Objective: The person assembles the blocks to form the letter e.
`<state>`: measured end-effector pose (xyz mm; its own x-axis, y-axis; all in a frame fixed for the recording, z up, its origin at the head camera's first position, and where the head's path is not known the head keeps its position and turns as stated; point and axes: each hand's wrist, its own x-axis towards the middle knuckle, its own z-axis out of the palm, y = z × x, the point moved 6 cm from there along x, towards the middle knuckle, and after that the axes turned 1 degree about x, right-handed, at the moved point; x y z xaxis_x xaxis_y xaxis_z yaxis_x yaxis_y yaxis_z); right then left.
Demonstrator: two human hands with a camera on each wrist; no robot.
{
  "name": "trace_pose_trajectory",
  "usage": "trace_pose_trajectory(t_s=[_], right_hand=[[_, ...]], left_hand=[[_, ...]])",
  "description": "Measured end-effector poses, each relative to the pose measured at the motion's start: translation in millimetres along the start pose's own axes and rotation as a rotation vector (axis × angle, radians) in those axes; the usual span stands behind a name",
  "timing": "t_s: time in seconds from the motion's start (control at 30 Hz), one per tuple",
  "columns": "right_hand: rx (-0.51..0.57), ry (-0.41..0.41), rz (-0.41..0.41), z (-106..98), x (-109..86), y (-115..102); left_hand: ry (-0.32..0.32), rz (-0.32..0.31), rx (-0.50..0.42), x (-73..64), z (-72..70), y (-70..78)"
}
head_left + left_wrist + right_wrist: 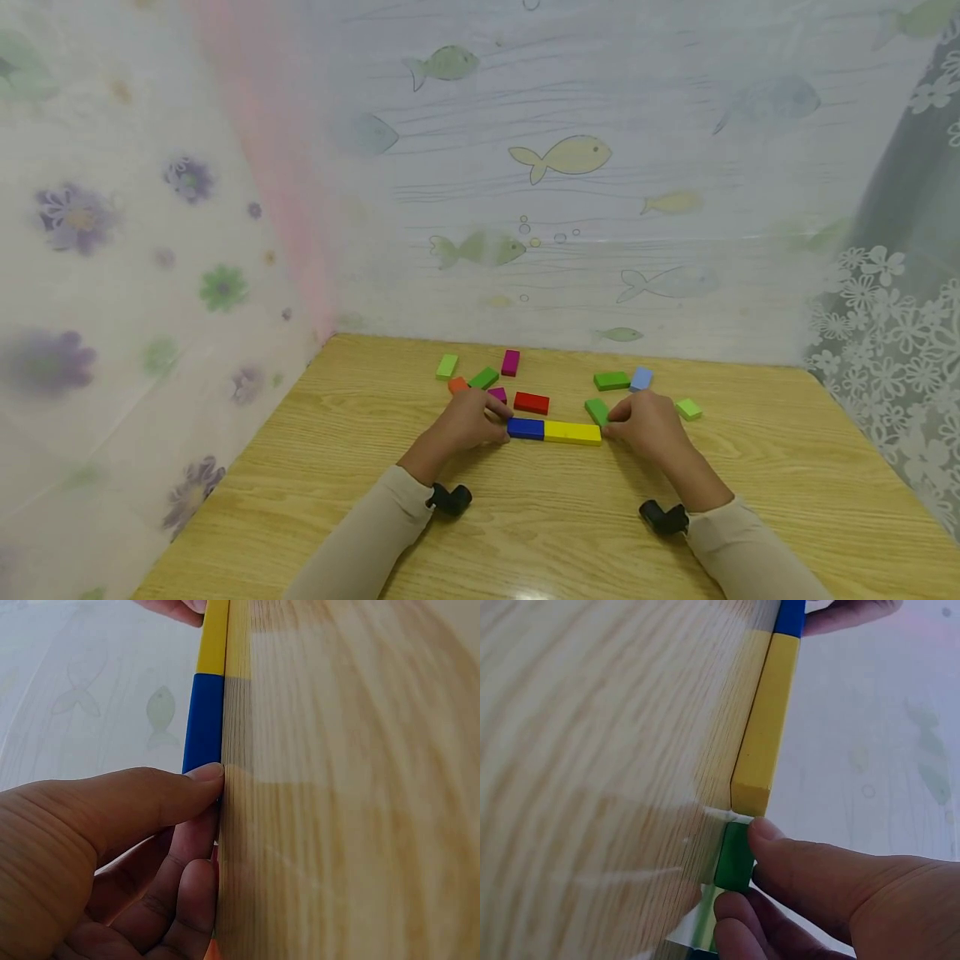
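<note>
A blue block (526,429) and a longer yellow block (572,433) lie end to end in one straight row on the table. My left hand (472,419) pinches the blue block's outer left end, thumb on the near side; in the left wrist view its thumb (191,780) covers that end. At the row's other end is my right hand (651,423), thumb tip right at the yellow block's end. Close behind that corner lies a green block (597,411), seen beside the thumb and bent fingers in the right wrist view. I cannot tell whether the right hand grips either block.
Behind the row lie a red block (532,403), magenta blocks (511,362), green blocks (611,381), a light blue block (641,379) and light green blocks (688,409). An orange block (458,386) is partly hidden by my left hand. Patterned curtains (570,308) border the wooden table (555,525).
</note>
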<state>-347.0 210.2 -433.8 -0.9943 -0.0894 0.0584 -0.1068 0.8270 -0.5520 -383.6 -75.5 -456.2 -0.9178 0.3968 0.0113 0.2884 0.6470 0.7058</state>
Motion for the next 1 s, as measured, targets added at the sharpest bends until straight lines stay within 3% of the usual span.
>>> trace_pose_trajectory(t_s=[1.0], right_hand=[[0.01, 0.009, -0.023, 4.0, 0.9, 0.1]], left_hand=[[-0.002, -0.004, 0.012, 3.3, 2.0, -3.8]])
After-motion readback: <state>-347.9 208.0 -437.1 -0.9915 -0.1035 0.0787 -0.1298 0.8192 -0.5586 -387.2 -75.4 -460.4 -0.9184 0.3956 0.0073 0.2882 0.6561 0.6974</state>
